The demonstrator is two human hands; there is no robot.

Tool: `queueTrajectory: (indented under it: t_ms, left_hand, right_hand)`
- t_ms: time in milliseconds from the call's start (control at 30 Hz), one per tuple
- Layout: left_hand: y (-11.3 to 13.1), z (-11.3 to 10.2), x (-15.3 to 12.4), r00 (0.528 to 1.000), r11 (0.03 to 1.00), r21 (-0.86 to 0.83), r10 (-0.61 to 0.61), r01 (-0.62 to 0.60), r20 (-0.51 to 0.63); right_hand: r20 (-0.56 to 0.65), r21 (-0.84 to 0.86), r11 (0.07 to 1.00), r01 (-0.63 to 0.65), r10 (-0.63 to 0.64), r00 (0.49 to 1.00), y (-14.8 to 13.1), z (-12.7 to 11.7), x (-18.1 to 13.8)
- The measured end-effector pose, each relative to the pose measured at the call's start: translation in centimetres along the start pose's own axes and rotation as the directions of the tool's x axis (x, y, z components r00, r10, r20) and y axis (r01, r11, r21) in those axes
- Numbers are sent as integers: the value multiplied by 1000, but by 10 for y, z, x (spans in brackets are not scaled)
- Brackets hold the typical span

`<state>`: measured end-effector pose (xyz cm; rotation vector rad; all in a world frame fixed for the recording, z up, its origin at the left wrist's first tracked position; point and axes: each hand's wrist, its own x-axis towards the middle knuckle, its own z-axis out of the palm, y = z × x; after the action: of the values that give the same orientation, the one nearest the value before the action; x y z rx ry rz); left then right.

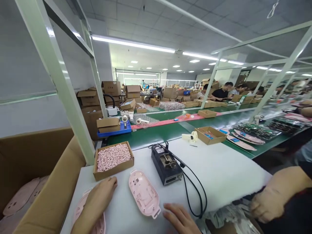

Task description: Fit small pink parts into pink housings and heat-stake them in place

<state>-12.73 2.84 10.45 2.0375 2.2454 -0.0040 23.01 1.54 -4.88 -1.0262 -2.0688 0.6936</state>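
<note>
A pink oval plastic housing [144,193] lies on the white work surface, inner side up, its ribs and posts showing. Just off its lower end is my right hand [180,218], fingers stretched out and apart, nothing in it. My left hand [103,191] reaches over a second pink housing [79,208], which my forearm partly hides. The left fingers are curled together near the front of a cardboard box of small pink parts [113,157]; whatever they may hold is hidden.
A black metal device [167,164] with cables stands right of the housing. Behind are a cream tool-like part [190,136] and a small carton [211,135] by a green conveyor [151,133]. A large carton [48,195] flanks the left. A co-worker's hand [265,206] is at right.
</note>
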Motion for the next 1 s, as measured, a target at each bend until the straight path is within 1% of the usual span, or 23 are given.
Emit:
queueTrajectory:
  t_ms: [33,67,100,133,167,200,233,300,333,400,433,467,533,567,600,633,700,767,833,933,1000]
  left_hand:
    - [7,0,-4,1000,1000,-18,6,-6,-9]
    - [15,2,-10,1000,999,-43,17,-18,-17]
    - [22,4,-17,999,997,-75,30,-33,-33]
    - [28,9,-26,997,992,-114,46,-53,-58]
    - [34,14,-37,993,984,-159,65,-79,-95]
    - [39,21,-47,985,971,-208,86,-116,-149]
    - [44,28,-58,967,954,-247,111,-168,-229]
    - [53,43,-75,909,922,-286,137,-263,-394]
    - [58,50,-81,876,912,-282,143,-297,-461]
    - [69,61,-88,811,913,-224,166,-341,-562]
    - [73,64,-88,778,915,-182,188,-361,-599]
    - [78,66,-88,741,912,-142,214,-385,-637]
    - [84,69,-83,657,898,-81,252,-432,-711]
    - [85,69,-80,631,893,-77,251,-444,-734]
    - [86,70,-77,617,889,-84,242,-451,-749]
    - [86,72,-73,615,886,-100,230,-453,-754]
    - [86,76,-65,643,881,-161,190,-445,-742]
    - [85,83,-57,697,877,-248,128,-412,-706]
    - [85,91,-49,742,879,-324,49,-350,-669]
    - [83,101,-39,778,888,-380,-42,-258,-626]
    - [83,106,-36,799,893,-391,-65,-221,-598]
  right_hand:
    - [42,-105,987,119,-115,992,-9,3,16]
    - [94,-210,950,232,-216,972,-20,7,28]
    - [145,-296,899,323,-292,945,-31,10,37]
    - [185,-350,857,379,-334,924,-42,13,42]
    - [209,-360,839,408,-353,912,-51,14,43]
    - [229,-343,837,426,-366,902,-58,15,42]
    - [239,-313,845,434,-373,897,-64,14,39]
    - [209,-212,887,409,-368,906,-71,8,34]
    - [171,-137,921,364,-340,925,-74,5,35]
    - [108,34,977,211,-214,971,-82,1,45]
    - [106,105,985,136,-147,983,-87,0,53]
    - [129,153,985,85,-105,986,-94,0,63]
    - [208,189,981,49,-89,974,-106,-1,82]
    - [245,193,980,48,-96,965,-112,-2,92]
    - [279,193,980,42,-96,955,-116,-3,100]
    - [308,192,981,29,-89,947,-118,-4,108]
    - [347,171,985,-9,-52,936,-118,-6,123]
    - [342,107,994,-38,-1,940,-112,-7,138]
    - [323,-11,998,-54,55,945,-103,-3,155]
    - [346,-213,977,-7,82,935,-91,8,176]
    - [381,-280,959,38,75,922,-87,16,184]
